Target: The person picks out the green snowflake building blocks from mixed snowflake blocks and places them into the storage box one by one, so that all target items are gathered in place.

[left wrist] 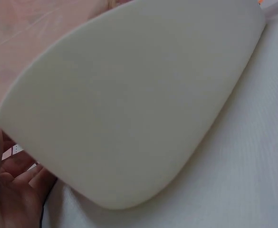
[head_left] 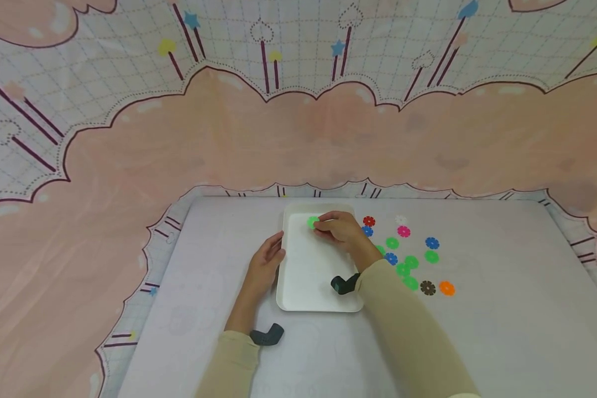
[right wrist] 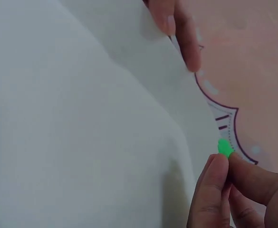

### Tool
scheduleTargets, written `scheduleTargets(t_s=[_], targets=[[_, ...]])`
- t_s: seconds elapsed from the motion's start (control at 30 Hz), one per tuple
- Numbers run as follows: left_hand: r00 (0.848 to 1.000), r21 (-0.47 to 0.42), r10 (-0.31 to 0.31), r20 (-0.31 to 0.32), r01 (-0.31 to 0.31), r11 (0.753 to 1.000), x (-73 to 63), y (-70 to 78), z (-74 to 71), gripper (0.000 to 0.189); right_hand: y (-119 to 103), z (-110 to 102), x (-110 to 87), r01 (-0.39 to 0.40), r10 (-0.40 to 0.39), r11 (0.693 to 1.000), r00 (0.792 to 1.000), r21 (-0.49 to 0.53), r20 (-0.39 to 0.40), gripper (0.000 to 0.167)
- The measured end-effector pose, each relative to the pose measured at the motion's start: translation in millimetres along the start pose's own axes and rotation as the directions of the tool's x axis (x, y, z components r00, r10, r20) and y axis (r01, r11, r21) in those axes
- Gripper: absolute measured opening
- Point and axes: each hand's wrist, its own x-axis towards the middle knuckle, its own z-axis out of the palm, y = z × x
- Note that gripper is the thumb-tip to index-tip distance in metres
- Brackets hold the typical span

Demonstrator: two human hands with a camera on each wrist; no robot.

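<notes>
A shallow white tray point(head_left: 318, 298) lies on the table. My left hand point(head_left: 265, 262) is at its left side, thumb and fingers holding the rim; part of this hand point(left wrist: 17, 194) also shows in the left wrist view, beside the tray's wall point(left wrist: 129, 109). Over the tray's far part, my right hand point(head_left: 340, 229) pinches a green notched disc point(head_left: 313, 222) between thumb and fingertips. The right wrist view shows the same disc point(right wrist: 225, 147) upright on edge in that pinch, with the left hand's fingers point(right wrist: 188, 47) at the rim beyond.
Several loose notched discs lie right of the tray, among them a red disc point(head_left: 369, 221), a pink disc point(head_left: 403, 231), a blue disc point(head_left: 432, 243), a brown disc point(head_left: 428, 288) and an orange disc point(head_left: 447, 288). A patterned cloth point(head_left: 298, 138) hangs behind the white table point(head_left: 517, 309).
</notes>
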Motion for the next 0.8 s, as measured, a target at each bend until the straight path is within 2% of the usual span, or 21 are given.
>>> scheduleTargets(t_s=[0.23, 0.47, 0.6, 0.8], targets=[[1.000, -0.036, 0.015, 0.011, -0.015, 0.999, 1.5, 0.0, -0.2, 0.048, 13, 18, 15.6, -0.027, 0.020, 0.996, 0.996, -0.081, -0.084, 0.024], [1.000, -0.030, 0.017, 0.015, -0.016, 0.999, 1.2, 2.1, 0.1, 0.048, 19, 32, 28.6, 0.017, -0.039, 0.990, 0.987, -0.141, -0.155, 0.023], [1.000, -0.028, 0.020, 0.023, -0.020, 0.999, 1.4, 0.5, -1.3, 0.048, 18, 36, 30.6, -0.007, -0.027, 0.987, 0.978, -0.163, -0.206, 0.019], [1.000, -0.005, 0.012, 0.026, -0.012, 1.000, 2.7, -3.1, -2.3, 0.047, 16, 38, 28.9, -0.009, -0.034, 0.984, 0.971, -0.179, -0.236, 0.018]])
